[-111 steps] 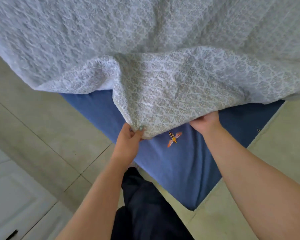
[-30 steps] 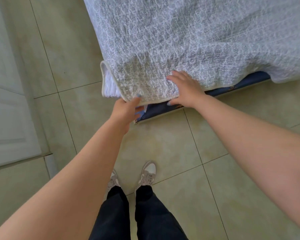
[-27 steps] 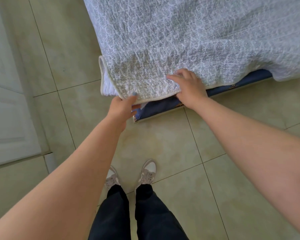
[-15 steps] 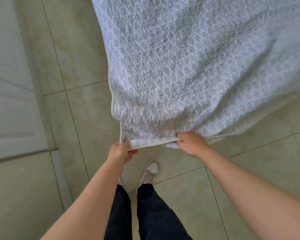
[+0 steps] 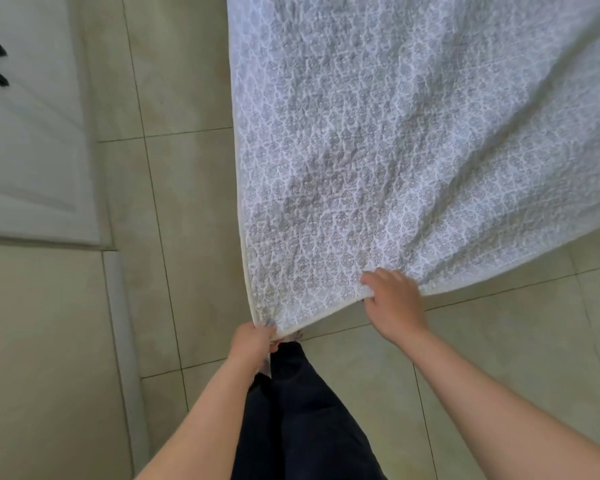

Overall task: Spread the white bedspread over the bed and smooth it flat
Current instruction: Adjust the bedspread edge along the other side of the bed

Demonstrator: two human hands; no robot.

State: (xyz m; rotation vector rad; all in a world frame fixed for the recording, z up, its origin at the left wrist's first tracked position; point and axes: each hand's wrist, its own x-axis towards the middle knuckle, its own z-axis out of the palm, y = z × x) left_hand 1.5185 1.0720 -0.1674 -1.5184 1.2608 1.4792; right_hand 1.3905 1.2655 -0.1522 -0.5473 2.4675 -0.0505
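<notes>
The white quilted bedspread (image 5: 413, 140) with a grey floral print fills the upper right and is stretched taut toward me above the floor. My left hand (image 5: 253, 341) grips its near corner. My right hand (image 5: 392, 303) holds the hem a little to the right, thumb on top of the cloth and fingers curled under the edge. The bed itself is hidden beneath the bedspread.
Beige floor tiles (image 5: 174, 188) lie left of and below the cloth. A white cabinet (image 5: 28, 140) with black handles stands at the left edge. My dark trouser legs (image 5: 298, 417) are directly below the held corner.
Both hands have pulled the bedspread's edge back and down off the bed corner toward me. The blue mattress has gone from sight under the cloth. My shoes are now covered.
</notes>
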